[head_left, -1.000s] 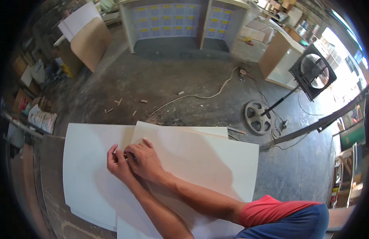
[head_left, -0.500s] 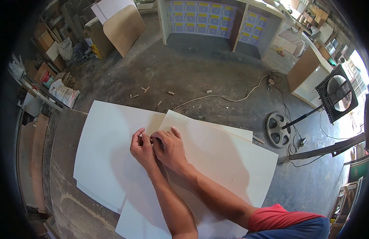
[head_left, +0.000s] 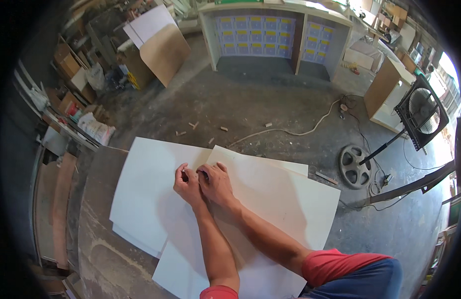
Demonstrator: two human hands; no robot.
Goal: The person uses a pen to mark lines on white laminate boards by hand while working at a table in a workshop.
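My left hand [head_left: 188,185] and my right hand [head_left: 216,183] are side by side over large white panels. The left thumb and fingers are curled in a pinch, and the right fingers bend inward close against them. Whatever lies between the fingertips is too small or hidden to make out. Below the hands, one white panel [head_left: 290,209] overlaps another white panel [head_left: 138,184] on the left. A further pale sheet [head_left: 290,168] pokes out at the far edge. They lie on a worn, dusty tabletop [head_left: 108,174].
Beyond the table, a cable [head_left: 290,133] and small wood offcuts [head_left: 224,129] lie on the floor. To the right stands a fan [head_left: 422,112] on a round base [head_left: 355,167]. A large cabinet [head_left: 300,45] stands at the back, with boards [head_left: 166,55] leaning to its left.
The whole view has shifted slightly, so the scene sits lower and more to the right. Both hands stay together over the same part of the panels, fingers still curled.
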